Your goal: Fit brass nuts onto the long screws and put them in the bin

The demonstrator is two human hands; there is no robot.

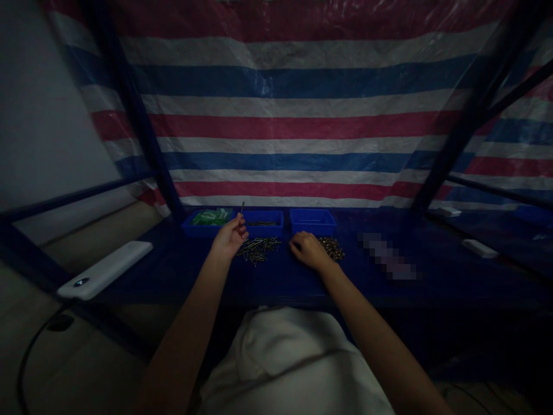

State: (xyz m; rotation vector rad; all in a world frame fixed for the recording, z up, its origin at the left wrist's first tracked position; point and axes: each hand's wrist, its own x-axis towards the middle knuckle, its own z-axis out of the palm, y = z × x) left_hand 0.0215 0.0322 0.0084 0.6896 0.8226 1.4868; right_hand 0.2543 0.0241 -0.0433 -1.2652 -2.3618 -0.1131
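My left hand (231, 235) is raised in front of the blue trays, pinching a long thin screw (242, 206) upright between thumb and fingertips. Below and beside that hand lies a loose pile of long thin screws (258, 249), brass-toned in the dim light. My right hand (307, 249) rests low over the table with its fingers curled and pressed together; whatever may be in them is too small to make out. Against its right side spreads a heap of small brass-coloured pieces (332, 248).
Three blue trays line the back: one with green plastic packaging (211, 217), a middle tray (271, 214) with thin metal pieces, and a right-hand tray (313, 214). White devices (108, 268) lie on the blue table (268, 288). Blue posts (142, 115) and a striped sheet (276, 127) enclose it.
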